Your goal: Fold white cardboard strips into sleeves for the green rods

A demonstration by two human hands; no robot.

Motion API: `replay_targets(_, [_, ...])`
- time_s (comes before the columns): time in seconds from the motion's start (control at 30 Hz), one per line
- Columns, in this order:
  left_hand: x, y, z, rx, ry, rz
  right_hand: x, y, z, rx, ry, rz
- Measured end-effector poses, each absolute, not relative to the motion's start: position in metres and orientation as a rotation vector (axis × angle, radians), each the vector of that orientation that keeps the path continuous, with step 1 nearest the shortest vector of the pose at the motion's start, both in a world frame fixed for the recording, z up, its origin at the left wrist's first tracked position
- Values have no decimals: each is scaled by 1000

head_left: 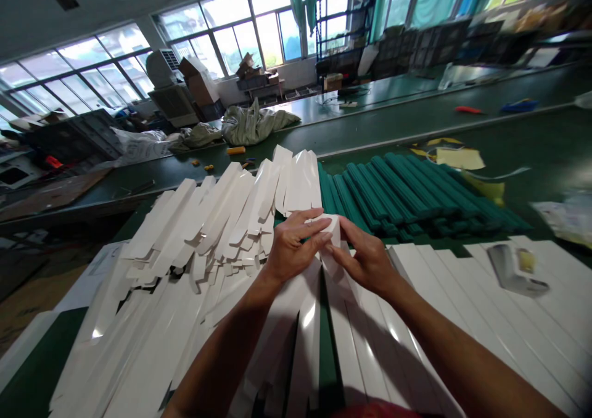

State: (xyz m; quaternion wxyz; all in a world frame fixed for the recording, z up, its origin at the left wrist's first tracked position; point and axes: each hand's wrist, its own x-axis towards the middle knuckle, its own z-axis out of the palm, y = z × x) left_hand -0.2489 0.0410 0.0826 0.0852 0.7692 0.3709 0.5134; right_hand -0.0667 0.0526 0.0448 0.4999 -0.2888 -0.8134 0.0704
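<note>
Both hands meet at the far end of a long white carton (336, 269), which points away from me. My left hand (296, 243) has its fingers laid across the carton's end, the thumb pressed near the top edge. From the other side, my right hand (363, 254) pinches the carton between thumb and fingers. Beyond my right hand lie dark green ribbed rods (393, 187) in a stack. White cartons with open end flaps (217, 211) are heaped beside my left hand. Smooth white cartons (444, 295) lie in a row to the right of my right hand.
A tape dispenser-like grey object with a yellow part (518, 270) rests on the right-hand cartons. Behind is a long green table (370, 122) bearing a crumpled sack (252, 124), a red tool (468, 110) and a blue object (520, 105). A yellowish sheet (460, 158) lies beyond the rods.
</note>
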Motion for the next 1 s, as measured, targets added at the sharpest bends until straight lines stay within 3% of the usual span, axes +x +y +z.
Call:
replay_targets(0.23, [-248,40,92,2614,1141,1394,-64,55,41,-643,-2060,50])
replay_targets(0.43, [-263,44,105,3046,839,1168,-60,61,47,-502,-2132,241])
replay_targets(0.7, [-268,36,96,2612,761,1390,-59,62,57,-445,-2181,588])
replay_targets(1.0, [-266,36,100,2670,763,1355,-56,62,58,-466,-2167,752])
